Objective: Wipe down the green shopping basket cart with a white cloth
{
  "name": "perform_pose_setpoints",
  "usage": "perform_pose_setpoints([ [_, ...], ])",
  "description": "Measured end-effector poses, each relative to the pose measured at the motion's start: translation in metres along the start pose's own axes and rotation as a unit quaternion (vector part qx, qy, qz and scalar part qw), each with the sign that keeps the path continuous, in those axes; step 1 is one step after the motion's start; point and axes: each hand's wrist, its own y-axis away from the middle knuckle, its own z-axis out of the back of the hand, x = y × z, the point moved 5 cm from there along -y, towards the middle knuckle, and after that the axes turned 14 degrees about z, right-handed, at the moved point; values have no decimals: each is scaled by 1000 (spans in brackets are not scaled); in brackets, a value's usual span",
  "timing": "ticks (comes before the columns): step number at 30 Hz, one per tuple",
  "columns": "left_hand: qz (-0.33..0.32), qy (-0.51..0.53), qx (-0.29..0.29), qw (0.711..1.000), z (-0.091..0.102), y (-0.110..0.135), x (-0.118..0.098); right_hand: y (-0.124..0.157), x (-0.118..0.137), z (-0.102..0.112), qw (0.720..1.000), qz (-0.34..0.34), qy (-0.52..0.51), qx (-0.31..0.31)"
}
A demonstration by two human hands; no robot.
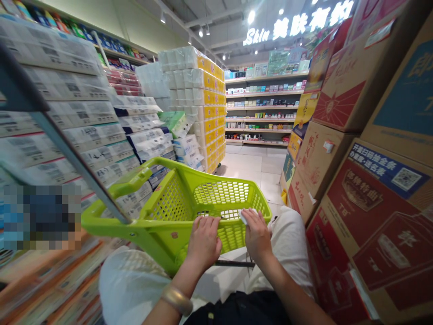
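A lime-green shopping basket (162, 228) stands between the person's knees. The left hand (204, 239) has its grip curled narrowly over the basket's near rim; the right hand (259, 234) holds a white wipe (244, 217) against that rim, farther from the basket's pull handle (81, 167). Printed cartons (329, 158) stack up right of the basket.

Floor (250, 161): pale tiles; green cart (162, 229) stands on it by my knees.
Cart rim: near side bears my left hand (204, 239) and my right hand (259, 235), white cloth (243, 216) under the latter's fingers.
Back shelves (267, 108): small boxes (264, 88), tubes and bottles in rows.
High left shelf: upright bottles (79, 30), mixed colours.
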Motion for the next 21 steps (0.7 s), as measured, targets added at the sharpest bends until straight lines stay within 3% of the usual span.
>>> perform_pose_setpoints([
  [6, -2, -4, 8, 1000, -1, 0, 0, -7, 33, -16, 994, 70, -55, 61],
  [12, 2, -1, 10, 1000, -1, 1, 1, 2, 4, 0, 999, 17, -20, 24],
  [18, 9, -17, 27, 999, -2, 0, 0, -4, 28, -11, 996, 58, -47, 49],
  [21, 13, -18, 36, 999, -3, 0, 1, -4, 23, -9, 996, 56, -46, 46],
])
